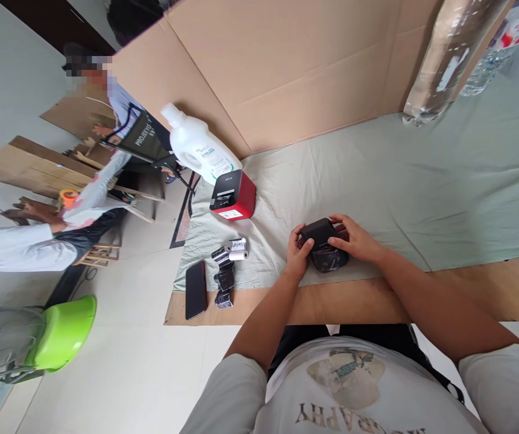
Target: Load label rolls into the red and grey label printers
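Head view: the left hand (297,248) and right hand (354,238) both grip a small black box (320,236) between them, over a crumpled black wrapper (329,259) on the cloth-covered surface (377,181). Left of the left hand lie paper rolls (236,248) and a phone (195,289); beyond, a red printer (233,196).

One head-worn camera looks steeply down and forward from close above the person's chest. The table edge (377,301) lies near, the cardboard wall (286,66) far. The wide lens also takes in floor (119,361) at left.
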Demonstrator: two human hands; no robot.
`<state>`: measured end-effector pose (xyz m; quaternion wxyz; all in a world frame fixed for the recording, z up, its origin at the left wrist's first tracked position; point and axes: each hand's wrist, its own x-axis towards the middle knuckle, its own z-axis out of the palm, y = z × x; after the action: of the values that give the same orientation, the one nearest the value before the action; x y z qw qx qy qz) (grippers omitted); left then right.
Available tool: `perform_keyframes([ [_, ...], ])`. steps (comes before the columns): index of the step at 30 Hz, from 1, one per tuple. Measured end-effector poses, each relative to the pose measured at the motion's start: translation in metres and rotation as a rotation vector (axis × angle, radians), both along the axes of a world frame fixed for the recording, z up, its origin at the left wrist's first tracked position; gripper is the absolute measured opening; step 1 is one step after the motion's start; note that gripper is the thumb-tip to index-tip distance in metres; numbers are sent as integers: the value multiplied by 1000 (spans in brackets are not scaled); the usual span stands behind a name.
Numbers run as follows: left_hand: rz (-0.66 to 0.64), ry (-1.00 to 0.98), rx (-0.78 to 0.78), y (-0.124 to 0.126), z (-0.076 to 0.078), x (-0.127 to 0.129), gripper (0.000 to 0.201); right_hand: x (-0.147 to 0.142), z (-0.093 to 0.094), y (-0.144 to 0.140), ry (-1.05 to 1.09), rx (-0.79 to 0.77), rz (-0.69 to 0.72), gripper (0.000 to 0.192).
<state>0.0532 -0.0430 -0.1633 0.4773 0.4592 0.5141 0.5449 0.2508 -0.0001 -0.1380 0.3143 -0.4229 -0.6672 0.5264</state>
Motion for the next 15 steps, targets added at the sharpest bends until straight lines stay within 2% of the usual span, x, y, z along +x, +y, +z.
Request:
perform_keyframes([
  [3, 116, 14, -18, 5, -3, 3, 70, 0, 1, -2, -34, 123, 16, 79],
  [6, 191, 15, -64, 9, -5, 4, 65, -5, 4, -10, -128, 229, 35, 94],
  [9, 210, 51, -63, 10, -6, 5, 65, -18, 9, -25, -306, 322, -47, 114],
  [12, 195, 124, -15, 6, -6, 6, 68, -28, 12, -37, -476, 345, -120, 109],
  [15, 164, 157, -14, -2, -6, 7, 65, -25, 15, -28, -485, 297, -132, 98],
])
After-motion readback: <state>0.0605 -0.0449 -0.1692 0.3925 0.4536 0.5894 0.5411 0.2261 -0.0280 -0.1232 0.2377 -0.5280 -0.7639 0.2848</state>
